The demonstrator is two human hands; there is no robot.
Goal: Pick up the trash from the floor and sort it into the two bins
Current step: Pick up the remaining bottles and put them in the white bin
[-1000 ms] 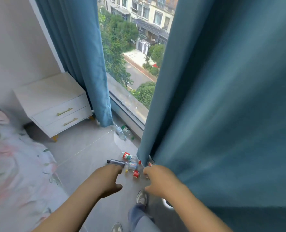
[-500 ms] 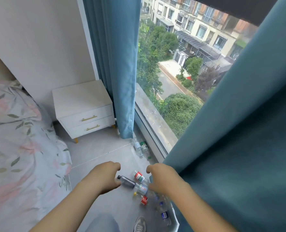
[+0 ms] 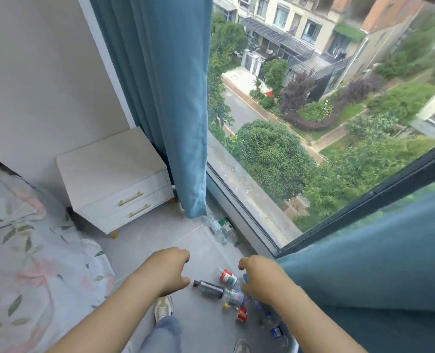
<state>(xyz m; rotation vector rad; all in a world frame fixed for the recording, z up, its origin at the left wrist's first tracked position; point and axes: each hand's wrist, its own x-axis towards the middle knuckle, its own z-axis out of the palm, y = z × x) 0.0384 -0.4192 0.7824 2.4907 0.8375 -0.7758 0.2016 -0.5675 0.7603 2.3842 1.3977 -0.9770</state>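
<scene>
when looking down at lower centre of the frame, find the left hand (image 3: 169,271) held out above a pale grey tiled floor (image 3: 147,245), fingers loosely curled, thumb apart, gripping nothing. find the right hand (image 3: 259,278) to its right at like height, fingers also loosely curled and empty, wrist just beside the edge of a heavy teal fabric curtain (image 3: 376,276) filling the lower right; cannot tell whether touching it. between and below both hands, note trash lying on the floor: a dark plastic bottle (image 3: 208,289) on its side, a small bottle with red-and-white label (image 3: 227,276) just above it, a clear plastic bottle with blue-and-red label (image 3: 234,296) just beside the dark one's end, a loose yellow cap (image 3: 226,305), a small red container (image 3: 241,314) lower still, and blurred blue-capped clear bottles (image 3: 275,329) near the curtain hem at lower right. farther up, see two more clear plastic bottles (image 3: 217,228) lying side by side against the window base, under the hem of a second teal curtain (image 3: 165,98) hanging at upper centre. left of that, a white two-drawer nightstand with gold handles (image 3: 114,174); at far left, a floral bedspread (image 3: 20,250). at bottom centre, a grey sneaker (image 3: 163,308) and a blue denim leg (image 3: 165,335).
</scene>
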